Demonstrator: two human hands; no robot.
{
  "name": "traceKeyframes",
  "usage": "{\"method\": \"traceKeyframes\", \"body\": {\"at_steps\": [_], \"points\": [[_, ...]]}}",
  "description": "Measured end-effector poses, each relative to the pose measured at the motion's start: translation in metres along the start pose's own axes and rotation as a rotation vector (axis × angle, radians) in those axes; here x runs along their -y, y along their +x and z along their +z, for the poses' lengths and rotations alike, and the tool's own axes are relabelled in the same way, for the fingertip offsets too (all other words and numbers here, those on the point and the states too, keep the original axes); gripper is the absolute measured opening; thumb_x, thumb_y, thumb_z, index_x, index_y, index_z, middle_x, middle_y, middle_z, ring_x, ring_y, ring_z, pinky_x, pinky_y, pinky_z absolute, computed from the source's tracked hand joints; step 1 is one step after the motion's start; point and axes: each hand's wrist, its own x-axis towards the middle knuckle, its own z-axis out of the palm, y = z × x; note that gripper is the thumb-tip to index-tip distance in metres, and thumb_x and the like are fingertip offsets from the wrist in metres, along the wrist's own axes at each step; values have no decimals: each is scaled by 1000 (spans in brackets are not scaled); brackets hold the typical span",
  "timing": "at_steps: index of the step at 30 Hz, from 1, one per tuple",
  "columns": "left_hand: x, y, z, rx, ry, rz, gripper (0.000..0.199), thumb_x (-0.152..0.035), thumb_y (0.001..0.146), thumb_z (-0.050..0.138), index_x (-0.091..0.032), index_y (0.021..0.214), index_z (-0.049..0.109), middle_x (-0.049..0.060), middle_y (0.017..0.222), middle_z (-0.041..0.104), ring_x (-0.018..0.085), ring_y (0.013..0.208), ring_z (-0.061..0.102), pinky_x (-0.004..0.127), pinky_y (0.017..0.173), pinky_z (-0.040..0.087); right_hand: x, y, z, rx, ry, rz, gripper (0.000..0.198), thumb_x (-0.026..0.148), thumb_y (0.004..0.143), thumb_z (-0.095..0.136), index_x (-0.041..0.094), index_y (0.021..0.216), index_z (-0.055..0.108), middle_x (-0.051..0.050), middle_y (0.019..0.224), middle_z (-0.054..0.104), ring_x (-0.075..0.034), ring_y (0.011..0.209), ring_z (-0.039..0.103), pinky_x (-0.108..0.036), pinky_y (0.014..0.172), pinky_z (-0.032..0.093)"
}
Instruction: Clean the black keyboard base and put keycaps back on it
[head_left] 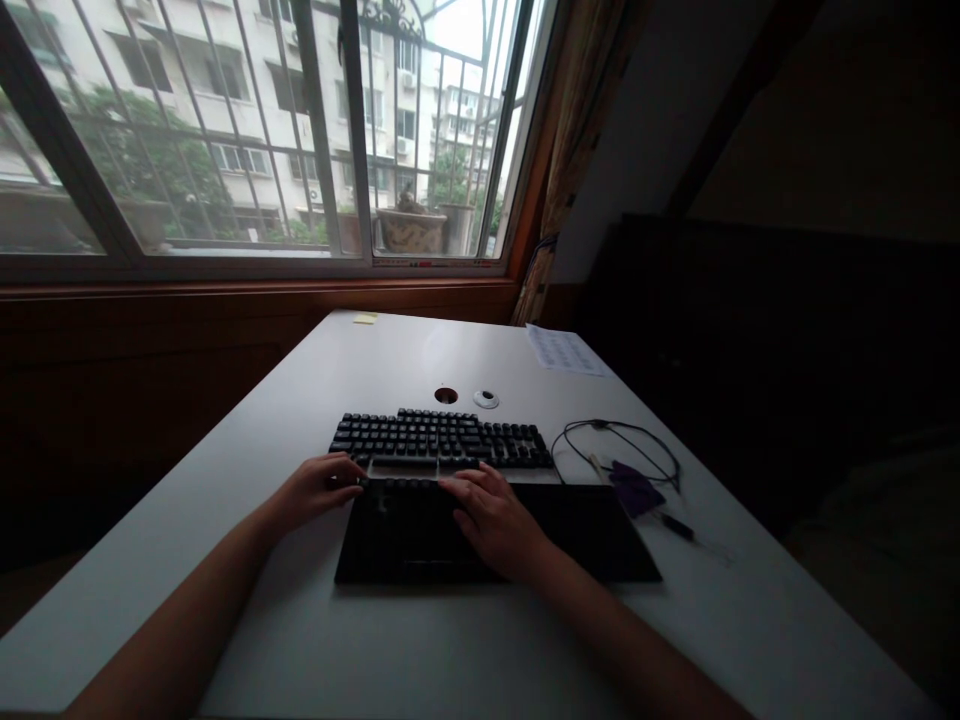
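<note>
A black keyboard point(442, 437) lies across the desk, with bare spots among its keys. In front of it rests a flat, glossy black panel point(420, 550). A short row of black keycaps point(409, 484) sits along the panel's far edge. At the left end of this row, my left hand point(322, 488) has thumb and forefinger closed on what looks like a small dark keycap. My right hand point(491, 520) lies over the panel, fingers stretched out, the fingertips at the right end of the row. Its thumb is near the panel's surface.
Right of the panel are a coiled black cable point(637, 430), a purple cloth point(635, 488) and a dark-handled wire tool point(679, 527). Behind the keyboard are a round desk hole point(446, 396) and a white cap point(486, 399). Printed paper point(564, 350) lies at the back right.
</note>
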Motion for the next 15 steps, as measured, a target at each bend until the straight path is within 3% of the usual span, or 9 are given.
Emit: {"method": "traceKeyframes", "body": {"at_steps": [15], "points": [[7,2,1,-1,-2,10,28,-43,94,69,-15,100,73,3,81,65,14,69,61,23,61,48,2,-1,1,-1,-44,-19,47,14,99,50,28,144,48,-8,146,60,-23,137,53,-55,123,28]]}}
